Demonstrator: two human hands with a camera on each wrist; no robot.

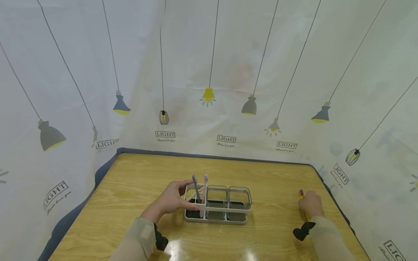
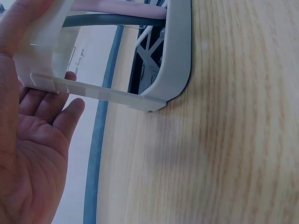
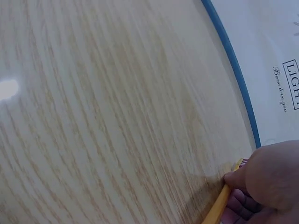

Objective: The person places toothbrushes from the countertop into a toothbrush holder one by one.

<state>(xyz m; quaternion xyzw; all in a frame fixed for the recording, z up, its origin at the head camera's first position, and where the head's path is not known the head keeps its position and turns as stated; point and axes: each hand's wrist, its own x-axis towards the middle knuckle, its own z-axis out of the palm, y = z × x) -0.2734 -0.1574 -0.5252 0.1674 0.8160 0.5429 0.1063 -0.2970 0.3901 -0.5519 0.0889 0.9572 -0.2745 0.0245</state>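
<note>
A white toothbrush holder point(image 1: 228, 210) stands on the wooden table, its left end in the grip of my left hand point(image 1: 171, 199). The thumb lies along the front rail and the fingers reach round the back. In the holder's left compartment lean a dark grey toothbrush point(image 1: 196, 189) and a pale pink toothbrush point(image 1: 205, 188), heads up. Two clear square cups point(image 1: 240, 192) fill the other compartments. Off to the right, my right hand point(image 1: 311, 203) pinches a yellow toothbrush point(image 3: 217, 207) low over the tabletop; its reddish bristles show past the fingers, and the hand partly hides its handle.
The light wooden table point(image 1: 156, 166) has a blue-grey edge point(image 1: 212, 156) around it. White sheeting point(image 1: 189, 65) printed with hanging lamps rises behind and on both sides. My right hand is near the table's right edge.
</note>
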